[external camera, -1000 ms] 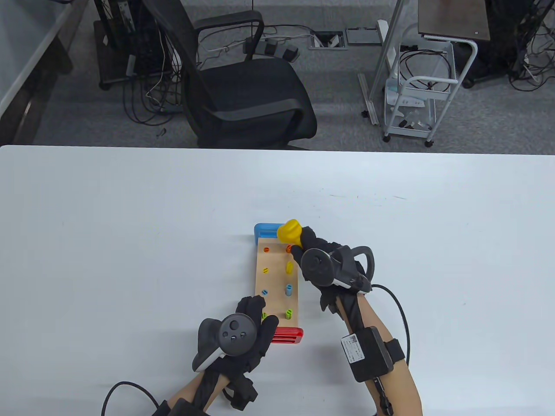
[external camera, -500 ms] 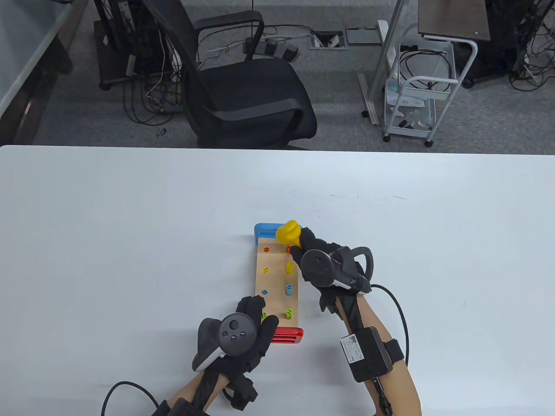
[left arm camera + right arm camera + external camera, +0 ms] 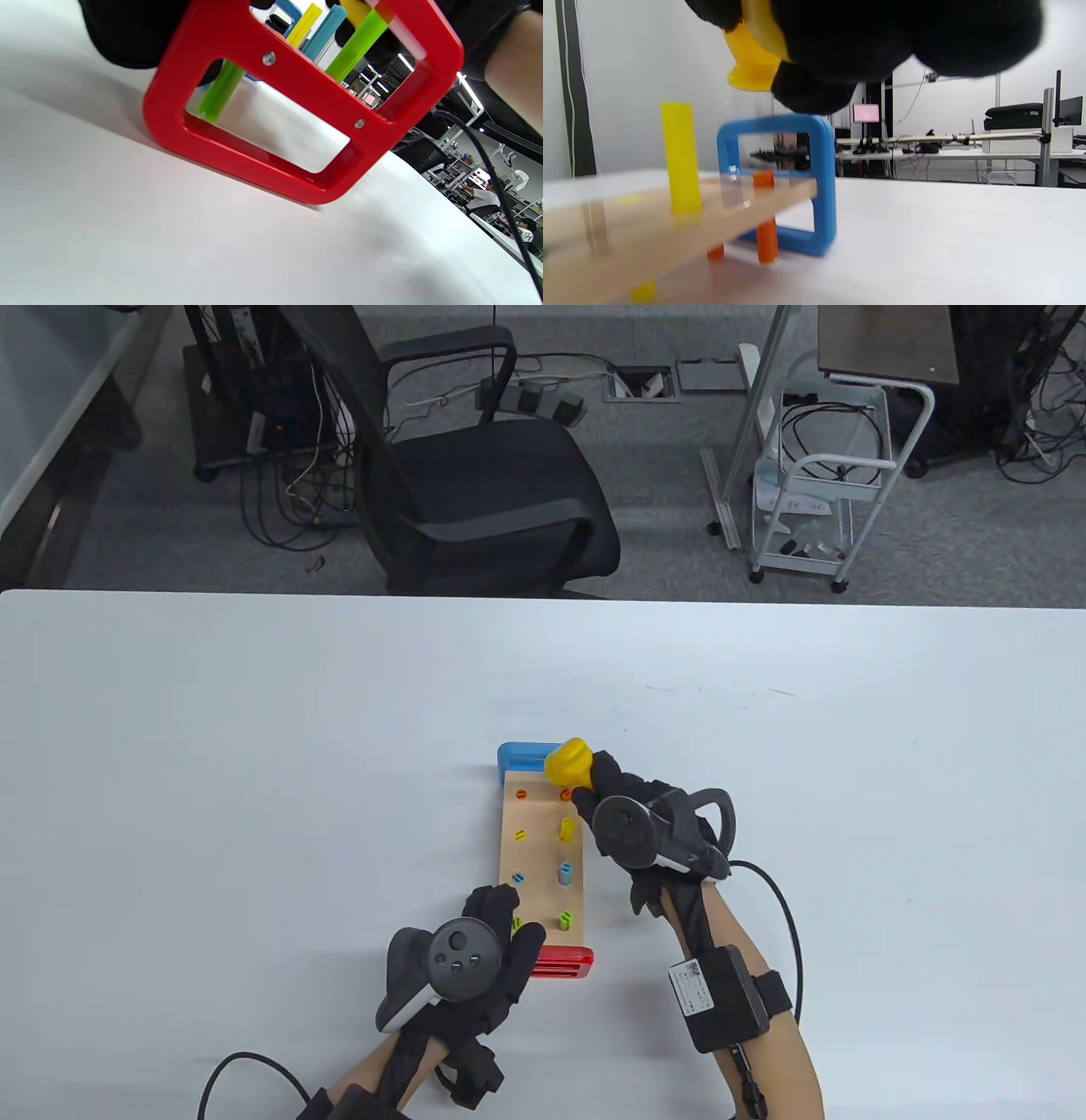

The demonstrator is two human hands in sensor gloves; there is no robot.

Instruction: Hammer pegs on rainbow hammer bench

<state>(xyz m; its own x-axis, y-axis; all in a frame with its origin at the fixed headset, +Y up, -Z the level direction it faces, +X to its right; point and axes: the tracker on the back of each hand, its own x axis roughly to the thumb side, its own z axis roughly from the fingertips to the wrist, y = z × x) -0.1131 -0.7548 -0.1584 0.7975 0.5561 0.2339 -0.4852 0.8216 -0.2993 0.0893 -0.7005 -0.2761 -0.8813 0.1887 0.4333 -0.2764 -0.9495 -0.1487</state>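
Observation:
The wooden hammer bench [image 3: 539,891] lies lengthwise, with a blue end frame [image 3: 519,756] far and a red end frame [image 3: 562,963] near. My left hand [image 3: 501,918] grips its near left corner beside the red frame [image 3: 297,106]. The right hand [image 3: 604,791] grips a yellow hammer [image 3: 568,760], whose head hovers over the far right orange peg [image 3: 565,793]. That orange peg [image 3: 764,180] stands a little above the board. The yellow peg [image 3: 679,157], blue peg [image 3: 565,872] and green peg [image 3: 566,918] in the right row stand tall; the left row sits low.
The white table [image 3: 212,780] stretches wide on all sides of the bench. A black office chair [image 3: 475,500] stands behind the far edge, and a white cart [image 3: 814,500] sits at the back right. A cable [image 3: 785,908] trails from my right wrist.
The hammer head and right hand shifted only slightly, first a touch left, now back right and lower. The left hand and bench have not moved.

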